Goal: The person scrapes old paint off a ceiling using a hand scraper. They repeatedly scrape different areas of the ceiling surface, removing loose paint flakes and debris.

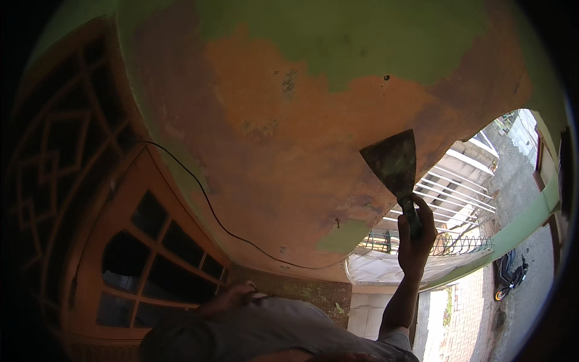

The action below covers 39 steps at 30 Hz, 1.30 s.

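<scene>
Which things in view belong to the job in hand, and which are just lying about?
Likely job things:
- scraper, held in the right hand
- patchy wall

Apparently just around:
- black cable
- orange door
- motorbike outside

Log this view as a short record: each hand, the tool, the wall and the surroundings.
Right hand: raised, gripping the handle of the scraper
Left hand: low, near the body; its grip is unclear
Tool: scraper, dark wide blade pointing up; contact with the wall unclear
Right hand location: right of centre
Wall: green areas around a large patchy orange-brown area
Cable: dark, curving across the lower wall
Left side: orange-framed door with glass panes
Right side: motorcycle outside
</scene>
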Available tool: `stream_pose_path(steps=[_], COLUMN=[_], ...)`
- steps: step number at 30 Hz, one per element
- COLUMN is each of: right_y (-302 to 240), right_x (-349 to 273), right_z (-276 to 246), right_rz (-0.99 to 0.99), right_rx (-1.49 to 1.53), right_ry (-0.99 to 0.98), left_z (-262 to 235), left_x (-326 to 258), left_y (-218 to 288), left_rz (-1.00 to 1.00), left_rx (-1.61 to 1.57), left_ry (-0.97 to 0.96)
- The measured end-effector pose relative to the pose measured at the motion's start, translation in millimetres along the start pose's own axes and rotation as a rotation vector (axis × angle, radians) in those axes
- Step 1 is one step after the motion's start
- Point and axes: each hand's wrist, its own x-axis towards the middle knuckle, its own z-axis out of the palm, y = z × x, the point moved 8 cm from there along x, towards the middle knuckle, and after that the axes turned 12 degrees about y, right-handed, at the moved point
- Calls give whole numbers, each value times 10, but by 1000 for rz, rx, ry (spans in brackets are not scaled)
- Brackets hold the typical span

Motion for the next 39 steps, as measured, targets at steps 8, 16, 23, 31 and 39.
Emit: stream_pose_path(steps=[8, 16, 23, 31, 39], right_y=[-527, -750, -791, -941, -927], right_x=[301, 388, 391, 549, 435], right_z=[105, 269, 236, 221, 147], right_rz=[-143, -42, 87, -34, -17], right_rx=[118, 280, 255, 256, 192], right_ry=[81, 7, -85, -42, -36], left_z=[-379, -1216, -1039, -1125, -1039], left_x=[-2161, -3502, -3578, -3706, -3735], left_y=[4221, 6826, 7387, 7551, 7523], left_rz=[786, 2161, 2458, 2469, 2422], left_rx=[35, 260, 417, 324, 257], left_ry=[-243, 835, 999, 1117, 1103])
